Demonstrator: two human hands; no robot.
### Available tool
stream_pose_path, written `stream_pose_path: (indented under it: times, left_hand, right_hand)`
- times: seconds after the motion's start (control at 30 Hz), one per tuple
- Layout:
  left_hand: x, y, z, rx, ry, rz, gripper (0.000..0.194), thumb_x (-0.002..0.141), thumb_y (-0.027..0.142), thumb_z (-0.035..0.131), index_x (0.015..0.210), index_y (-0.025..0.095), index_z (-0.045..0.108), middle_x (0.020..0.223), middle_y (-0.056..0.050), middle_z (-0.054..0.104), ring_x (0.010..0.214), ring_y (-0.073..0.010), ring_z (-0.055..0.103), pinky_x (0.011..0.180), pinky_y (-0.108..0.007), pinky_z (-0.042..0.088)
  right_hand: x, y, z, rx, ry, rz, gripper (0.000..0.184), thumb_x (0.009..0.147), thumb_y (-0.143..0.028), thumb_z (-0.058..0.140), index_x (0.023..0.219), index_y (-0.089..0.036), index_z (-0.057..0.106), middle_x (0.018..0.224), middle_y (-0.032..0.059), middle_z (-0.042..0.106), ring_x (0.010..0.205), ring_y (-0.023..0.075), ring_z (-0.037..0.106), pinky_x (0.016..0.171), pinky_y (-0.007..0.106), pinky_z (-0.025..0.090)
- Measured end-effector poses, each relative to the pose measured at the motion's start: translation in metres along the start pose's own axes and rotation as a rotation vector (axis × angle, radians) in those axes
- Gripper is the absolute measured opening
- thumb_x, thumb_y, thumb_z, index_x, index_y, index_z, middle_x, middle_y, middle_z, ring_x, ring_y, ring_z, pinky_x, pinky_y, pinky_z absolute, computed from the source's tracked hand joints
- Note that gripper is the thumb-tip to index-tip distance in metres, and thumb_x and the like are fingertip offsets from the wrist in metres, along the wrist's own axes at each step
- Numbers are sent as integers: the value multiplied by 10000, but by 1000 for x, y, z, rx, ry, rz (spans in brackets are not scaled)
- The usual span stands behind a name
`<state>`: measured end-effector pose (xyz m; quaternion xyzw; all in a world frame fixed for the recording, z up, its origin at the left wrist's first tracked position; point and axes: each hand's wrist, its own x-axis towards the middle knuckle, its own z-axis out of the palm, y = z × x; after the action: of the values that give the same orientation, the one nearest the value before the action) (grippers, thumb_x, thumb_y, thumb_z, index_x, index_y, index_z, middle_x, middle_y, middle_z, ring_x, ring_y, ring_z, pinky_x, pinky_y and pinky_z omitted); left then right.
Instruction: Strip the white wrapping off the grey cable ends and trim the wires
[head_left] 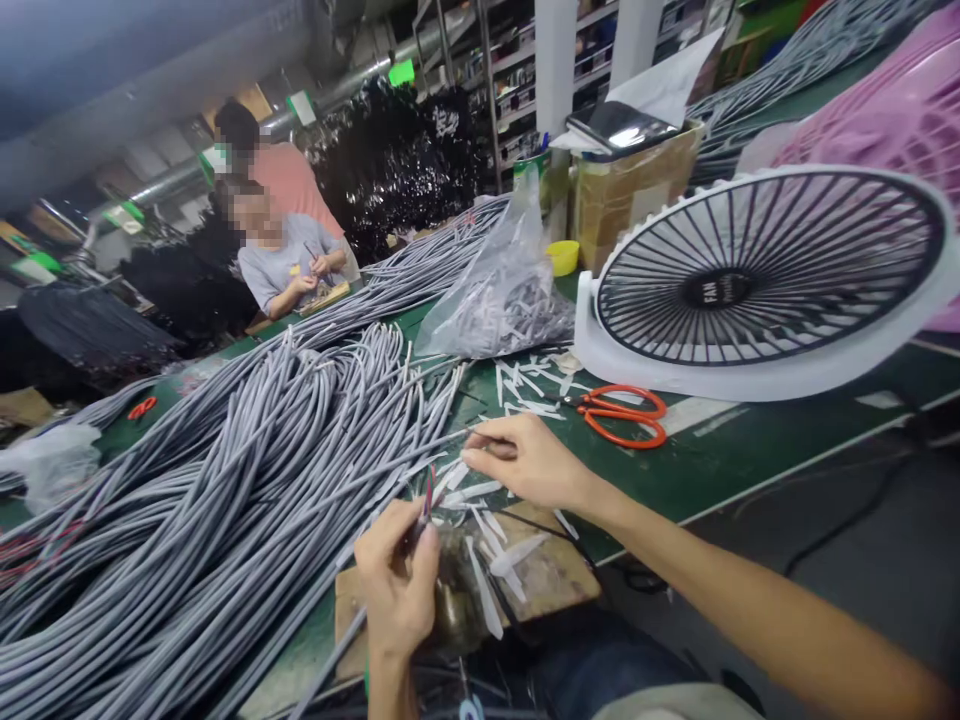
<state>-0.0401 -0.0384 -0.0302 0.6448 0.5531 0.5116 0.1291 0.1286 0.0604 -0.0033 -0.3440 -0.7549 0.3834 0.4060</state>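
Note:
My left hand point(397, 570) is closed around a grey cable, whose tail point(330, 665) runs down below the wrist. Thin red and dark wires point(429, 492) stick up from the cable's stripped end between thumb and forefinger. My right hand point(529, 460) is bent, its fingertips pinched at the tip of another grey cable point(420, 452) that reaches out from the pile. Below the hands, white strips point(487, 585) lie over a wooden board point(551, 580) and a metal piece point(456, 605). A large heap of grey cables point(225, 480) spreads to the left.
Orange-handled scissors point(626, 415) lie right of my right hand, before a white fan point(739, 285). Behind stand a clear plastic bag point(502, 310) of scraps, a yellow cup point(562, 257) and a cardboard box point(634, 195). Two people point(289, 250) are across the green table point(720, 465).

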Motion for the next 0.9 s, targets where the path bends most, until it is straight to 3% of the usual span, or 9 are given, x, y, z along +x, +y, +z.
stream_pose_path:
  times: [0.07,0.13,0.27,0.37,0.47,0.6,0.67,0.77,0.9]
  left_hand:
    - [-1,-5,1,-46,70,-110,222,823,247,601,994,158,712,944,-90,738,869,-215,689,741,-283,547]
    - [0,-7,3,-82,57,-180,270,817,255,612,1054,160,699,1021,-96,729,931,-229,685,792,-303,552]
    - [0,-3,5,-114,15,-200,309,819,258,608,1098,149,685,1055,-104,722,954,-244,684,802,-315,562]
    - [-1,-1,4,-127,13,-189,321,813,235,609,1113,142,676,1085,-108,712,973,-243,681,817,-314,563]
    - [-3,-4,3,-104,18,-151,304,818,216,600,1104,147,677,1080,-107,714,968,-228,683,813,-297,562]
    - [-3,-7,4,24,21,-90,208,829,215,591,993,169,711,940,-85,740,840,-195,701,716,-260,567]
    - [-2,-7,5,107,24,-56,182,826,210,590,948,172,719,876,-76,742,764,-180,698,669,-249,561]
    - [1,-6,7,199,40,-9,168,811,198,582,886,168,730,805,-71,745,692,-174,698,632,-246,557]
    - [4,-6,10,245,60,-38,217,775,158,539,855,167,741,772,-70,753,673,-192,712,605,-257,565]
  right_hand:
    - [-11,4,0,2,23,11,196,715,-216,505,532,-149,520,451,-85,224,427,55,198,405,188,189]
    - [-22,6,-1,-1,75,11,201,717,-230,504,530,-156,507,455,-75,261,422,58,224,399,189,198]
    - [-32,0,8,10,245,-26,161,765,-288,559,727,-146,624,522,-55,367,451,75,317,420,188,264]
    - [-28,-4,22,22,120,-120,216,784,-280,593,930,-146,678,512,-75,346,431,73,292,433,189,278]
    - [-21,-2,35,-38,20,-167,222,787,-251,630,971,-141,685,479,-88,346,422,78,301,443,193,276]
    - [-18,5,41,-86,7,-159,70,789,-214,640,798,-150,666,504,-61,455,449,85,391,481,190,305]
    - [-19,7,41,-91,-18,-161,128,807,-179,594,683,-157,612,518,-49,477,464,84,413,487,186,305]
    - [-21,7,41,-66,-63,-160,246,806,-131,523,566,-169,479,479,-74,359,438,71,332,457,184,255]
    - [-21,6,45,-19,-124,-196,248,744,-72,477,556,-186,362,501,-84,289,451,64,283,466,186,233]
